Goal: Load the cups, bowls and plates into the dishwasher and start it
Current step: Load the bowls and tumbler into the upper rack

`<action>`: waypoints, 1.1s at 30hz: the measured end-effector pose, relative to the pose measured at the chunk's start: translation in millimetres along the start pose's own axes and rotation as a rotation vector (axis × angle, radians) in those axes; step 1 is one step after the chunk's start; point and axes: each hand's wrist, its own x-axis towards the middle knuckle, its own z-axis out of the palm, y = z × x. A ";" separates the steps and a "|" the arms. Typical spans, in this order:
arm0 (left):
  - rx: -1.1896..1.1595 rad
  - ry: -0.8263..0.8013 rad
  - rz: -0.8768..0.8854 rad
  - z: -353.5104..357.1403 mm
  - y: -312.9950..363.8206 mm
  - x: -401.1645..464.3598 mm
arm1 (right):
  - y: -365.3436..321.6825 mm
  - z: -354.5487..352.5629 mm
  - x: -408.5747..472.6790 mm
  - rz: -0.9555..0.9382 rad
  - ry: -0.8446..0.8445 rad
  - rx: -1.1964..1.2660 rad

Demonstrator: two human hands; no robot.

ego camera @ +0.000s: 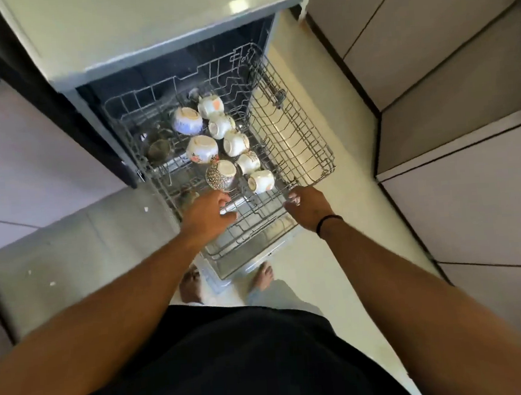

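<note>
The dishwasher's wire upper rack [297, 126] is pulled out. Upside down in it stand three bowls: a blue-white bowl [187, 120], a floral bowl [202, 149] and a gold-patterned bowl [221, 175]. Beside them runs a row of several white cups [236, 143], the nearest being a cup [261, 181] by the front. My left hand [207, 212] hovers over the rack's front just below the gold-patterned bowl, with loosely bent fingers holding nothing. My right hand [306, 207] grips the rack's front right corner with curled fingers.
The open dishwasher door [242, 262] lies low in front of my bare feet [263, 275]. A pale countertop [146, 25] overhangs the machine. Grey cabinet fronts [431, 90] line the right side, and a grey panel [70, 249] stands at the left.
</note>
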 end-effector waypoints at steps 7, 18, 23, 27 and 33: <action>0.003 -0.059 -0.200 70.0 10.3 29.0 | 34.5 18.8 70.2 -0.215 -0.070 -0.212; 0.294 -0.228 -0.278 175.3 -26.4 82.9 | 116.3 75.8 164.8 -0.409 -0.058 -0.633; 0.312 -0.269 -0.228 177.5 -32.5 89.6 | 114.9 90.5 176.1 -0.431 -0.011 -0.711; 0.268 -0.238 -0.237 175.0 -28.9 89.4 | 118.9 90.7 179.3 -0.508 0.107 -0.629; 0.276 -0.200 -0.261 175.5 -26.9 86.1 | 123.3 90.0 179.3 -0.520 0.131 -0.598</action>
